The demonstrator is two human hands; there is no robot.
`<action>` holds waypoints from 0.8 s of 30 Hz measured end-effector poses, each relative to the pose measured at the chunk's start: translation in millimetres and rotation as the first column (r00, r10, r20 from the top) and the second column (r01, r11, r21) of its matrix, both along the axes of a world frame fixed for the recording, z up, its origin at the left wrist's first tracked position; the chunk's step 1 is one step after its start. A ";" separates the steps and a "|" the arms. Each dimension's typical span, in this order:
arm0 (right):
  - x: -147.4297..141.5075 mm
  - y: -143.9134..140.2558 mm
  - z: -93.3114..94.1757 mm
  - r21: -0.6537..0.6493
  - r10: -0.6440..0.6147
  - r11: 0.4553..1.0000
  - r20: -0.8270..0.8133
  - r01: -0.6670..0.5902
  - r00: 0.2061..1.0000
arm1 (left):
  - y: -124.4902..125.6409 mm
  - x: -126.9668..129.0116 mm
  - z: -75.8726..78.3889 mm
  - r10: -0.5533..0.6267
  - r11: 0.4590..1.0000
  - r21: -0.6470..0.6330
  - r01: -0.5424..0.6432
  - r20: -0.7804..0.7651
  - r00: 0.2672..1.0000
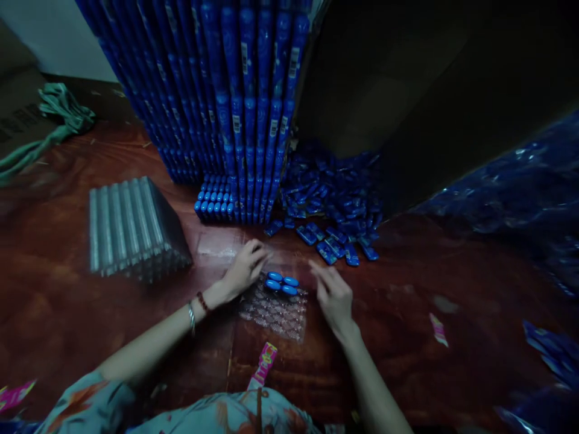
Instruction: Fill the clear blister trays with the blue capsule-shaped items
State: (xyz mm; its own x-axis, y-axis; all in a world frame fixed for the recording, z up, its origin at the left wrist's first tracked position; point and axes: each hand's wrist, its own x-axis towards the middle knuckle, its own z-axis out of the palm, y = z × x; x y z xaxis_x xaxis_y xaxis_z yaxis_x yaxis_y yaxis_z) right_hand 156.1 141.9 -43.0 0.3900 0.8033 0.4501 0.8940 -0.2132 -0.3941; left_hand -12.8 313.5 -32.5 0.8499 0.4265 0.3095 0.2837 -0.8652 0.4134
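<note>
Filling a clear blister tray [275, 310] with blue capsule-shaped pieces [281, 282], judged an early stage: only three pieces sit in the tray's far row, all other pockets bare. The tray lies flat on the red-brown floor [407, 337]. Left hand [244, 265] rests at the tray's far-left corner, fingers curled and touching its edge; whether it pinches a piece cannot be told. Right hand [332, 292], just right of the tray, is spread open and holds nothing. Beyond the tray to the right lies a loose heap of blue pieces [335, 199]; beyond it, stacked filled trays [226, 102]; to its left, a stack of empty trays [131, 226]. The next move likely calls for reaching to the heap and seating pieces in the pockets beside those three
</note>
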 end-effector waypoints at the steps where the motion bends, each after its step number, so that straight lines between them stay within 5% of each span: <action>1: 10.7 11.3 -1.3 -0.002 -0.086 0.996 -0.045 0.086 0.995 | 10.2 13.2 1.1 0.053 0.999 -0.013 -0.053 -0.018 0.998; 6: 39.9 80.2 -5.8 -0.345 -0.217 0.912 0.049 0.221 0.975 | 35.6 85.4 -4.6 0.167 0.985 0.061 -0.159 -0.173 0.971; 10: 34.4 87.6 -13.1 -0.343 -0.143 0.928 0.021 0.142 0.989 | 29.6 95.4 -12.1 0.140 0.990 0.063 -0.129 -0.228 0.963; 14: 24.1 33.6 -21.3 -0.277 -0.091 0.959 -0.082 0.065 0.993 | 31.1 50.2 -14.2 0.065 0.998 0.004 -0.066 -0.227 0.972; 19: -3.0 -54.2 -19.7 0.032 -0.135 0.985 -0.468 0.169 0.873 | 28.2 -32.2 -20.5 0.066 0.977 -0.199 -0.076 -0.059 0.996; 24: -45.3 -64.9 -11.9 0.147 0.087 0.989 -0.426 -0.026 0.900 | -15.8 -66.0 -26.5 0.288 0.787 -0.616 -0.038 0.311 0.906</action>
